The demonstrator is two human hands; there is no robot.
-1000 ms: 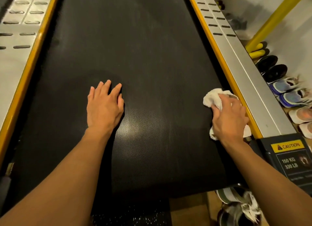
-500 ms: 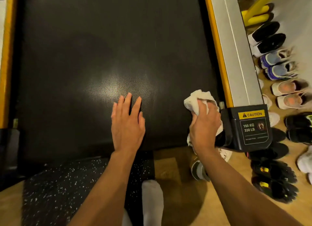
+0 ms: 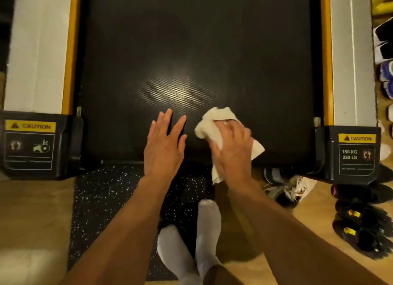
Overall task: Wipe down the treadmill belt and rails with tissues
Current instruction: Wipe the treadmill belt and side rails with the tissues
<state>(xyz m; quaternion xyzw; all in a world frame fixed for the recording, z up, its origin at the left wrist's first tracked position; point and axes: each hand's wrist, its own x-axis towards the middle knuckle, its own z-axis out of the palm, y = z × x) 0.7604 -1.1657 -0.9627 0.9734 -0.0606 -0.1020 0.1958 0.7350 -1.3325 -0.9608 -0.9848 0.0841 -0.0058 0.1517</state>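
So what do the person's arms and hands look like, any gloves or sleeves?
No gloves and no sleeves in view: the left forearm and the right forearm are bare up to the picture's edge. The left hand and the right hand show no watch, bracelet or ring, though the right hand is a little blurred.

Crumpled white tissue (image 3: 212, 125) lies on black treadmill belt's (image 3: 191, 40) near end

At your eight o'clock, beside the belt (image 3: 191, 40), the left end cap (image 3: 70, 140) carries a yellow label (image 3: 30, 126) reading CAUTION. At four o'clock, the right end cap (image 3: 325, 153) shows its own CAUTION label (image 3: 357, 138), with 150 KG, 330 LB beneath.
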